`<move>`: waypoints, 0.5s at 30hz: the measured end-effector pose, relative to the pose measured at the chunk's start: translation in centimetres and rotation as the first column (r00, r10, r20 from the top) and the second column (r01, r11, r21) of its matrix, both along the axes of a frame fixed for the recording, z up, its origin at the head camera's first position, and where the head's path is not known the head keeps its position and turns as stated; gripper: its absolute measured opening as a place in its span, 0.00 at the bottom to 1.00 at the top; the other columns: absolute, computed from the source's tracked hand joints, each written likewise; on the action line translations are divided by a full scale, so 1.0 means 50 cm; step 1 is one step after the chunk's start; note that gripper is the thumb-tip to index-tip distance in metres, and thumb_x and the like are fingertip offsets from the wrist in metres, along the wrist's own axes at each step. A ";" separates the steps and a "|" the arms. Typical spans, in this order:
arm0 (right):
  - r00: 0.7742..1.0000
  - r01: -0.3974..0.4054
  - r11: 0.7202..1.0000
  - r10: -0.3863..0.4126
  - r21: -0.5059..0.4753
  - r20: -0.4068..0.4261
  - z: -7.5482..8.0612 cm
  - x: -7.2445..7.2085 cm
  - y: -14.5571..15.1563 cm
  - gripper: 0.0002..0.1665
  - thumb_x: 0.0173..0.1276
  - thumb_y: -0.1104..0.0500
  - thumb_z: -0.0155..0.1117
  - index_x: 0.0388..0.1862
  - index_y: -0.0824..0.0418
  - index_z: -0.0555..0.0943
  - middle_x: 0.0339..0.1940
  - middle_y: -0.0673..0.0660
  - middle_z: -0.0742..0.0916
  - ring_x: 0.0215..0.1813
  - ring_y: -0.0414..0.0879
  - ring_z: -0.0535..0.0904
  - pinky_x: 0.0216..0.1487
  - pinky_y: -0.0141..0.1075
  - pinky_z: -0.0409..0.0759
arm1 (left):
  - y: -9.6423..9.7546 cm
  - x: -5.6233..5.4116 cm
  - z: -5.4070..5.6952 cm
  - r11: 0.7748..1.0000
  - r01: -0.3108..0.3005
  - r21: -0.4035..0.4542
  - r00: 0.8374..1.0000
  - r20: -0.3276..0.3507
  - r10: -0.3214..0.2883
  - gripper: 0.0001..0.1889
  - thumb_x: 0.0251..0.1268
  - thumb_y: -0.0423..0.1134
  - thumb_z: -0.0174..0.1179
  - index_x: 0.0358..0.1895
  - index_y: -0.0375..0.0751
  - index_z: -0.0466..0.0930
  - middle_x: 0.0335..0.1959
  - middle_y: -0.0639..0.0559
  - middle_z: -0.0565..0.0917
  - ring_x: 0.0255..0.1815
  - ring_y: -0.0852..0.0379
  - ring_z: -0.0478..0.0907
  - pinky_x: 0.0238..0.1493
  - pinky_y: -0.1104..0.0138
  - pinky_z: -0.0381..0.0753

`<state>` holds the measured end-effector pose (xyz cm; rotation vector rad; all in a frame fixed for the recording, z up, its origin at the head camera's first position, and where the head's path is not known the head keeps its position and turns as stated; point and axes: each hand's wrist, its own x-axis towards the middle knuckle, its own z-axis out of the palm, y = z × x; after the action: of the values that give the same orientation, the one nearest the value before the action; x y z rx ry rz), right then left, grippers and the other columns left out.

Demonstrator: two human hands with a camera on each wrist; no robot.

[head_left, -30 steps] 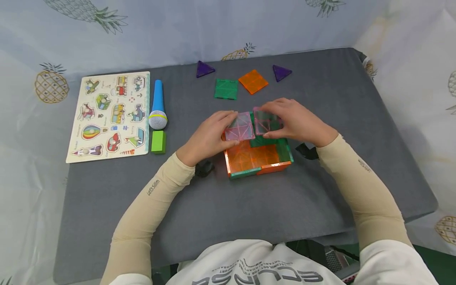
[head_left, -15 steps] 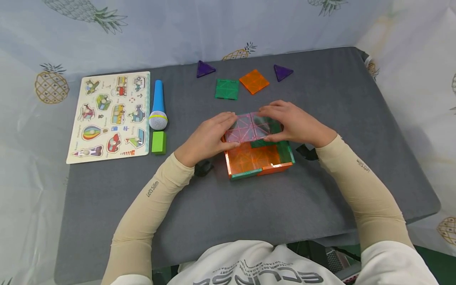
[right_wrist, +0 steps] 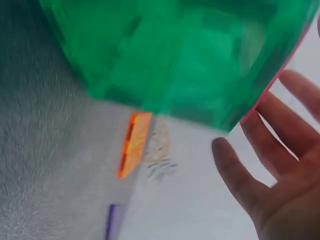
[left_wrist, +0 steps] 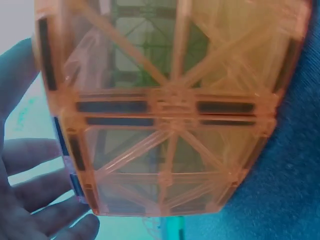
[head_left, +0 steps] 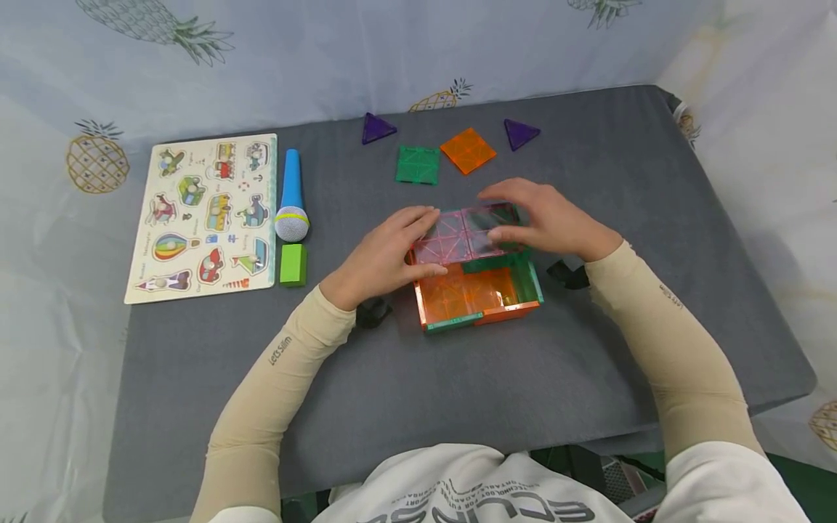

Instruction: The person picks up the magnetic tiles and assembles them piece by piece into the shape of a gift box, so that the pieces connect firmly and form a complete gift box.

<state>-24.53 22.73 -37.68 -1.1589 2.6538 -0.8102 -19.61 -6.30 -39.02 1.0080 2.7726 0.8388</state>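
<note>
A box built of orange and green magnetic tiles (head_left: pixel 506 312) stands on the grey table, open at its near half. Two pink magnetic tiles (head_left: pixel 443 241) lie side by side over its far half. My left hand (head_left: pixel 386 250) holds the left pink tile, thumb at the near edge and fingers at the far edge. Over the right pink tile, my right hand (head_left: pixel 548 221) spreads its thumb and fingers. In the right wrist view, its fingers (right_wrist: pixel 235 172) stand loosely apart beside the green wall (right_wrist: pixel 165 60). Orange wall tiles (left_wrist: pixel 170 145) fill the left wrist view.
Behind the box lie a green tile (head_left: pixel 417 165), an orange tile (head_left: pixel 468 151) and two purple triangles (head_left: pixel 378 128). To the left are a toy microphone (head_left: pixel 291 196), a green block (head_left: pixel 293 264) and a wooden peg puzzle (head_left: pixel 203 218).
The right pink tile has come down level against the left one. My right hand has loosened and spread its fingers; my left hand has stayed nearly in place.
</note>
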 end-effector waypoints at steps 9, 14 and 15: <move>0.963 0.239 0.968 -0.246 0.074 0.108 -0.050 -0.154 0.020 0.26 0.76 0.52 0.50 0.67 0.64 0.70 0.66 0.65 0.75 0.68 0.62 0.68 0.67 0.57 0.63 | -0.037 -0.118 -0.055 0.933 -0.260 0.249 0.958 0.187 0.217 0.27 0.74 0.48 0.50 0.71 0.40 0.65 0.72 0.41 0.63 0.74 0.45 0.59 0.73 0.52 0.57; 0.964 0.194 0.952 -0.230 0.236 0.135 -0.091 -0.200 -0.011 0.37 0.75 0.45 0.51 0.77 0.55 0.56 0.77 0.65 0.58 0.76 0.65 0.53 0.71 0.64 0.50 | -0.036 -0.200 -0.104 0.941 -0.323 0.101 0.930 0.218 0.296 0.28 0.74 0.46 0.50 0.73 0.46 0.60 0.76 0.43 0.55 0.77 0.47 0.51 0.74 0.53 0.53; 0.960 0.200 0.943 -0.243 0.265 0.138 -0.096 -0.205 -0.020 0.40 0.74 0.42 0.50 0.78 0.52 0.52 0.78 0.65 0.55 0.76 0.67 0.50 0.69 0.67 0.47 | -0.032 -0.214 -0.110 0.949 -0.311 0.054 0.931 0.219 0.293 0.30 0.73 0.47 0.51 0.75 0.48 0.57 0.78 0.44 0.51 0.78 0.47 0.48 0.75 0.53 0.52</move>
<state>-34.78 21.75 -42.47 -0.7067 2.6765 -0.5546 -30.30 -7.89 -44.51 0.4696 2.7647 1.0442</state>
